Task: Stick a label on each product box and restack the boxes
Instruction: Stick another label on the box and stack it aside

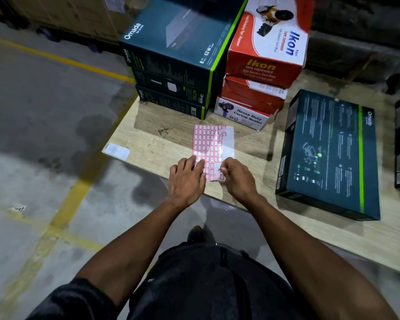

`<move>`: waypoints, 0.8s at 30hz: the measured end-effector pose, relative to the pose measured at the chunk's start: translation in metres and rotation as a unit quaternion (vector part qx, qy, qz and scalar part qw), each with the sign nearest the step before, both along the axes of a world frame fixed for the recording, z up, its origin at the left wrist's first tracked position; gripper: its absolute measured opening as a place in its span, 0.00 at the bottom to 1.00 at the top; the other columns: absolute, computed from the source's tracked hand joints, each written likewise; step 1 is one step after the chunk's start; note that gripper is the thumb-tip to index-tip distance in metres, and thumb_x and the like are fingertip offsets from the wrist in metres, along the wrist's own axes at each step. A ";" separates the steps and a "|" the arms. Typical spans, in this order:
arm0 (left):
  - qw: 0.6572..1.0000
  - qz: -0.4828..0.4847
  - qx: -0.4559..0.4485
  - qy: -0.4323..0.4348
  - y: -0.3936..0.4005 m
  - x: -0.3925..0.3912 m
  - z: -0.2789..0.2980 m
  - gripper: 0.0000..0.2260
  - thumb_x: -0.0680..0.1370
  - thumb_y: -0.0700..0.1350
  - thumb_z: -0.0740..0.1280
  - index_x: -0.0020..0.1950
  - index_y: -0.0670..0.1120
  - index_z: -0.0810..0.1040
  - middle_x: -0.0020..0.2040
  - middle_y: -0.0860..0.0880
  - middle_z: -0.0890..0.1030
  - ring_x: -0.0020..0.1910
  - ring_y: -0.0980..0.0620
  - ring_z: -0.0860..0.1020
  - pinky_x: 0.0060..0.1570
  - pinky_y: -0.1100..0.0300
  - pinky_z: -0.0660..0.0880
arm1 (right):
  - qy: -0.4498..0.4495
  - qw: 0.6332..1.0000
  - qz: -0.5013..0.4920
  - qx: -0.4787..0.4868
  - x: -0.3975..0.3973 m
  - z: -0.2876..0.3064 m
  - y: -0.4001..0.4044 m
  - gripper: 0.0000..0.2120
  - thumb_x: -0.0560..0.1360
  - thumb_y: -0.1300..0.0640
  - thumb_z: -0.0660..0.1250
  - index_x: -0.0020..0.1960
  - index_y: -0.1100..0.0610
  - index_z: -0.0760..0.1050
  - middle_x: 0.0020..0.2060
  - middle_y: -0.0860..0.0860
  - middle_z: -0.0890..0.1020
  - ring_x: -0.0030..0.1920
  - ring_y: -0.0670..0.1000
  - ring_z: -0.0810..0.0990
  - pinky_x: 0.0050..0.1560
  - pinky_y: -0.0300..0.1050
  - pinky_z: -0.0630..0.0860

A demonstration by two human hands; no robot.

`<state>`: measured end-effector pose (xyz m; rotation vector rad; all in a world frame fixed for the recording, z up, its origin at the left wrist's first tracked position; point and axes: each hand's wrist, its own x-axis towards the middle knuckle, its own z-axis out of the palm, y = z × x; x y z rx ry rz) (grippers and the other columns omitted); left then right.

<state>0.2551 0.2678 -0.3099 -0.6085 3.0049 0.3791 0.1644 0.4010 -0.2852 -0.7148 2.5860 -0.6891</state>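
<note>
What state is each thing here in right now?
Label sheet: flat on the board, partly peeled.
Left hand: pressing the sheet down.
Right hand: picking at a label.
Dark Omada boxes: stacked three high.
Red tape boxes: stacked.
Large Omada box: lying flat, alone.

Bare forearms, left hand (186, 179) and right hand (237, 177) ungloved, no watch or rings showing, dark short sleeve (74, 299), dark trousers (208, 282), dark shoe (195, 233).

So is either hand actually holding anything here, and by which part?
The left hand presses flat on the label sheet at its near left edge. The right hand pinches at the sheet's near right corner, apparently peeling a label.
</note>
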 end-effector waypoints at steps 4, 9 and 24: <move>1.000 0.015 0.003 0.001 0.003 -0.004 0.004 0.18 0.79 0.51 0.59 0.69 0.50 0.69 0.68 0.49 0.70 0.64 0.48 0.66 0.59 0.51 0.61 | -0.067 0.985 -0.089 -0.131 0.003 0.013 0.015 0.07 0.82 0.56 0.60 0.47 0.52 0.74 0.45 0.47 0.79 0.42 0.49 0.80 0.39 0.48 0.79; 0.999 0.041 0.015 0.013 0.008 -0.007 0.007 0.16 0.77 0.48 0.61 0.65 0.49 0.72 0.66 0.48 0.71 0.64 0.47 0.65 0.59 0.51 0.59 | -0.037 0.980 -0.095 -0.174 0.008 0.026 0.043 0.09 0.82 0.57 0.61 0.56 0.56 0.79 0.54 0.50 0.81 0.50 0.49 0.78 0.46 0.43 0.73; 0.987 -0.062 0.103 0.104 0.099 -0.044 0.028 0.20 0.78 0.45 0.62 0.70 0.43 0.71 0.72 0.42 0.69 0.71 0.43 0.65 0.66 0.49 0.65 | 0.014 0.851 -0.428 -0.302 -0.003 0.035 0.193 0.06 0.77 0.64 0.68 0.53 0.58 0.79 0.47 0.54 0.81 0.46 0.47 0.78 0.50 0.40 0.73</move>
